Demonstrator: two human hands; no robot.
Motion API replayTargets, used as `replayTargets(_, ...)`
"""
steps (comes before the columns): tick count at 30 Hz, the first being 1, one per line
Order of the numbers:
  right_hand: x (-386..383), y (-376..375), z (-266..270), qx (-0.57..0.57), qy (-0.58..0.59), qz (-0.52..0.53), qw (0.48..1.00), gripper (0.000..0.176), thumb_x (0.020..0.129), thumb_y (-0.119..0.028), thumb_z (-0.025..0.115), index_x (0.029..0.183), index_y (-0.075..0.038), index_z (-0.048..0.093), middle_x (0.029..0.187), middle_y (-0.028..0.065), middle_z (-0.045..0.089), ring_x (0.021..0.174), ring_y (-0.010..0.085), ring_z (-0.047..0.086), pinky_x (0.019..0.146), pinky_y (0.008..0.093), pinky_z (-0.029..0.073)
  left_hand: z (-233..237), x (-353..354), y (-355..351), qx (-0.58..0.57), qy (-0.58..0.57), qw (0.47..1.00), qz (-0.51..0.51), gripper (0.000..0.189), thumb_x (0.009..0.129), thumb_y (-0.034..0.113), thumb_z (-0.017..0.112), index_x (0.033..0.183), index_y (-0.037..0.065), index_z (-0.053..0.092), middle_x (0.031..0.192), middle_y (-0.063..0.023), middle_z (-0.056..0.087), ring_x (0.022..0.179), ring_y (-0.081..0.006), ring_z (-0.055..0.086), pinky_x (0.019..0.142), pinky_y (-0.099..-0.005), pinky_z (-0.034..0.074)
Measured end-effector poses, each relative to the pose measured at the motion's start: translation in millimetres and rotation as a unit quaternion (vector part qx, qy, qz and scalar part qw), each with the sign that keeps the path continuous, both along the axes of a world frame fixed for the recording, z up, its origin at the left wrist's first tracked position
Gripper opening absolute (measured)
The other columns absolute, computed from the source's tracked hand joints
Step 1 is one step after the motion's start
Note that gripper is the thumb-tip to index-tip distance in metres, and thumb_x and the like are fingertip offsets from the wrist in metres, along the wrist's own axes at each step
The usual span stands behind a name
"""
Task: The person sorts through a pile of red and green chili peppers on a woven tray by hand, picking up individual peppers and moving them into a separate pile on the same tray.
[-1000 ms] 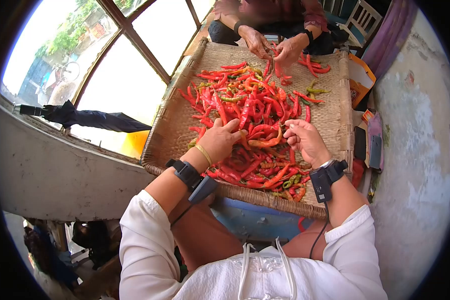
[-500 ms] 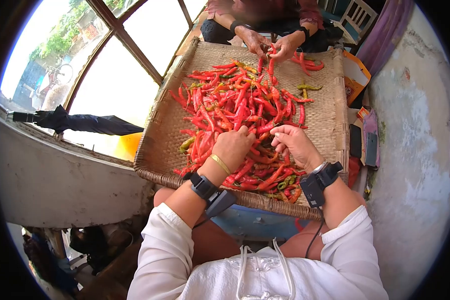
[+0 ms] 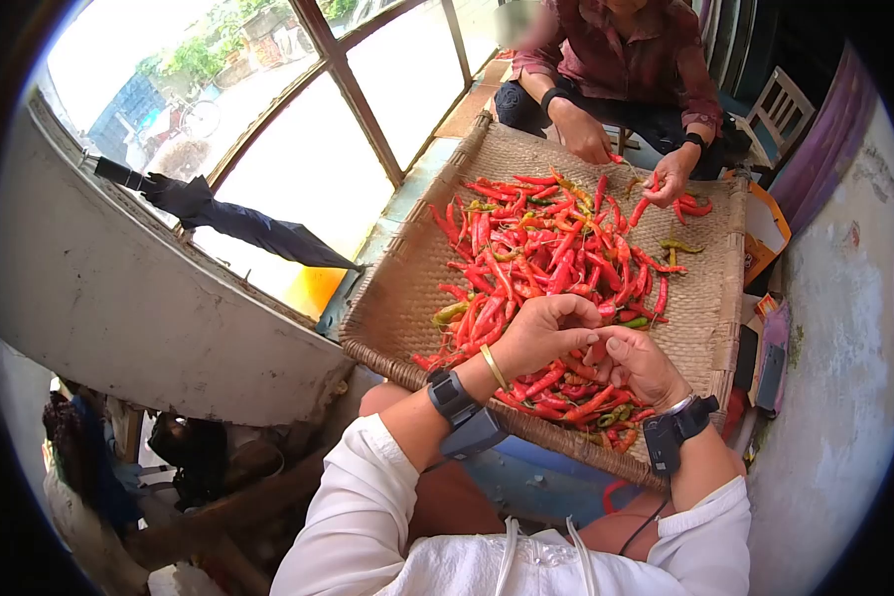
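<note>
My left hand (image 3: 546, 336) and my right hand (image 3: 648, 366) meet fingertip to fingertip over the near side of a heap of chili peppers (image 3: 526, 243). The right hand is closed, with a bit of red chili pepper (image 3: 596, 353) showing at its fingers. Thumb and forefinger of the left hand pinch beside it; what they grip is too small to make out. Most peppers are red, a few green or yellowish. They lie on a woven tray (image 3: 392, 316) with a raised rim. My hands hide part of the heap.
Across the tray sits another person (image 3: 631, 60), both hands over its far side, with red peppers at the fingers. A folded umbrella (image 3: 258, 233) lies along the windowsill at left. A wall (image 3: 844, 328) and boxes (image 3: 762, 233) stand close on the right.
The view has swung, so the tray appears lower and further right. My hands, apart before, have come together at the fingertips. The other person's hands have moved apart.
</note>
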State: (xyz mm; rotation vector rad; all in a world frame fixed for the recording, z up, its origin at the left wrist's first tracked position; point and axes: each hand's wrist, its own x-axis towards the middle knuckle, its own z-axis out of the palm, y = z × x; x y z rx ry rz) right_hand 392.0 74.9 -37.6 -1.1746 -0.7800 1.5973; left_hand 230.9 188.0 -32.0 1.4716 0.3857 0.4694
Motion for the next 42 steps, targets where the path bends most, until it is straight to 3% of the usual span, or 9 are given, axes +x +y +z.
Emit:
replayTargets(3,9,-3,5,0.01,-0.042,0.107,0.993,0.03,0.084,-0.02,0.056,0.109,-0.002,0.053,0.071,0.001,0.058,0.053,0.0031,0.048,0.047,0.0153,0.038,-4,-2,-5,-0.005,-0.003,0.998,0.06,0.018,0.08,0.003,0.061,0.097,0.001,0.055,0.087,-0.0008,0.059,0.079,-0.0064,0.057,0.069,-0.0196,0.048)
replayTargets(11,7,-4,4,0.005,-0.072,0.046,0.996,0.018,0.086,-0.014,0.052,0.1,-0.004,0.056,0.066,0.001,0.058,0.048,0.0027,0.048,0.043,0.0145,0.037,-11,-10,-43,-0.218,-0.001,0.966,0.14,0.014,0.082,0.005,0.059,0.095,0.002,0.055,0.084,-0.0002,0.057,0.071,-0.0057,0.054,0.061,-0.019,0.046)
replayTargets(17,20,0,-5,0.03,-0.08,-0.057,0.995,0.015,0.089,-0.011,0.046,0.096,-0.004,0.058,0.066,0.0019,0.059,0.05,0.004,0.052,0.043,0.0164,0.042,-13,-2,-21,-0.021,0.071,0.986,0.147,0.017,0.083,0.008,0.059,0.098,0.001,0.056,0.081,0.0009,0.058,0.068,-0.0054,0.053,0.061,-0.0195,0.046)
replayTargets(20,37,1,1,0.025,-0.084,-0.178,0.98,0.015,0.088,-0.012,0.047,0.096,-0.004,0.057,0.067,0.0014,0.058,0.05,0.0038,0.05,0.044,0.017,0.04,-11,4,6,0.174,0.168,0.958,0.156,0.018,0.078,0.012,0.062,0.094,0.002,0.059,0.077,-0.0096,0.062,0.075,-0.0175,0.06,0.065,-0.029,0.048)
replayTargets(23,42,4,7,0.092,-0.006,-0.355,0.93,0.048,0.087,-0.017,0.051,0.129,-0.003,0.033,0.088,0.0063,0.058,0.066,0.0086,0.056,0.05,0.0191,0.043,-30,12,13,0.382,0.141,0.9,0.157,0.02,0.077,0.017,0.06,0.093,0.006,0.059,0.083,-0.0104,0.061,0.074,-0.0255,0.061,0.063,-0.0345,0.048)
replayTargets(26,42,6,-11,0.044,-0.079,-0.317,0.944,0.063,0.085,-0.018,0.054,0.135,-0.003,0.019,0.097,0.0082,0.056,0.076,0.012,0.057,0.053,0.0205,0.044,-25,17,-2,0.44,0.212,0.863,0.126,0.021,0.078,0.019,0.057,0.096,0.008,0.058,0.092,-0.0095,0.059,0.077,-0.0304,0.059,0.064,-0.039,0.048)
replayTargets(30,27,20,-50,0.011,-0.299,-0.166,0.94,0.049,0.081,-0.015,0.058,0.126,-0.005,0.041,0.103,0.0113,0.055,0.079,0.0126,0.056,0.063,0.0258,0.048,-30,20,-1,0.464,0.231,0.852,0.077,0.027,0.077,0.017,0.056,0.103,0.01,0.054,0.096,-0.0097,0.058,0.081,-0.0304,0.059,0.067,-0.0395,0.048)
replayTargets(36,7,15,-57,0.048,-0.289,-0.145,0.945,0.022,0.076,-0.01,0.063,0.097,-0.003,0.06,0.065,0.0012,0.059,0.053,0.0068,0.054,0.049,0.0218,0.044,-37,20,-3,0.485,0.241,0.84,0.012,0.032,0.074,0.017,0.058,0.104,0.01,0.053,0.09,-0.0104,0.056,0.078,-0.0298,0.058,0.064,-0.0397,0.048)
replayTargets(42,0,17,-81,0.169,-0.442,-0.123,0.872,0.031,0.078,-0.007,0.06,0.109,-0.006,0.054,0.068,0.002,0.058,0.055,0.0072,0.054,0.052,0.0228,0.045,-40,23,-3,0.499,0.263,0.825,0.019,0.032,0.073,0.017,0.058,0.104,0.009,0.052,0.087,-0.0103,0.056,0.076,-0.029,0.058,0.062,-0.0388,0.048)
